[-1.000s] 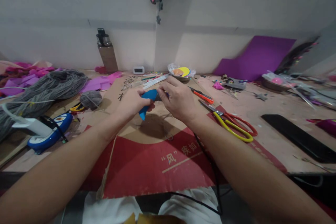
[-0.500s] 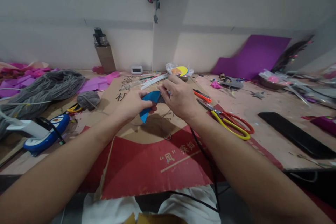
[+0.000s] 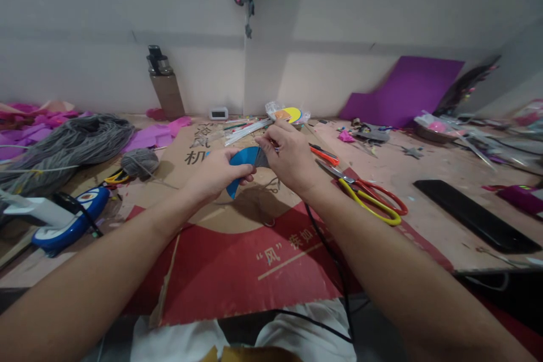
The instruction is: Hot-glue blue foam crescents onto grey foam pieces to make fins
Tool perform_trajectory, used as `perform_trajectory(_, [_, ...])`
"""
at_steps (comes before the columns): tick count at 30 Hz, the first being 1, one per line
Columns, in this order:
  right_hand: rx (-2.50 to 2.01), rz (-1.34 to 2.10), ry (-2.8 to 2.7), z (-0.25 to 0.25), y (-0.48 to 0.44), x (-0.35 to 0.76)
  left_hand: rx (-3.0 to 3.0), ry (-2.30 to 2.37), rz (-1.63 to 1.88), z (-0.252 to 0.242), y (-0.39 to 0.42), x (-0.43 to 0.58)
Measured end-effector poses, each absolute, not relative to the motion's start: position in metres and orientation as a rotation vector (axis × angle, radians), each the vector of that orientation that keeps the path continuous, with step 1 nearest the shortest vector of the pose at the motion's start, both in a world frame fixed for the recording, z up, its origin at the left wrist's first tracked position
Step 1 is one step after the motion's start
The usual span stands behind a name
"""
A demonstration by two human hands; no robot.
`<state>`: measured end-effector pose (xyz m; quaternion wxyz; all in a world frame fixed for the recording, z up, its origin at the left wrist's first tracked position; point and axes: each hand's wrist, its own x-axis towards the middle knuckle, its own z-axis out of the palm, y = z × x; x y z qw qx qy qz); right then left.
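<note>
A curved blue crescent piece (image 3: 245, 156) is held above the cardboard. Its right part is covered in grey yarn (image 3: 262, 159). My left hand (image 3: 220, 171) grips the blue part, thumb on top and fingers curled beneath. My right hand (image 3: 291, 154) is closed at the grey-wrapped end, its thumb and forefinger pinched together; the fingertips partly hide what is between them. A loose strand of yarn (image 3: 268, 223) lies on the cardboard below. A ball of grey yarn (image 3: 139, 163) sits to the left of my left hand.
Red-and-brown cardboard (image 3: 237, 271) covers the table's front. Scissors with red and yellow handles (image 3: 373, 198) and an orange cutter (image 3: 326, 155) lie to the right, beyond them a black oblong object (image 3: 470, 215). A blue-and-white glue gun (image 3: 72, 220) rests at left. A black cable (image 3: 335, 254) hangs near my right forearm.
The view has shifted slightly. My right hand has moved a little away from the blue crescent, so more of the grey-wrapped part shows between my hands. My left hand keeps its hold.
</note>
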<state>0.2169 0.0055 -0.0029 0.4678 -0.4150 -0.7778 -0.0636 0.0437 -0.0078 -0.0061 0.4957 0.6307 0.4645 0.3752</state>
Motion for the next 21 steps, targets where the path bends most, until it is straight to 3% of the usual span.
perform_trajectory(21, [-1.010, 0.630, -1.680, 0.0013, 0.0071, 0.2170, 1.568, 1.114, 0.948, -0.0073, -0.0032, 0.0350])
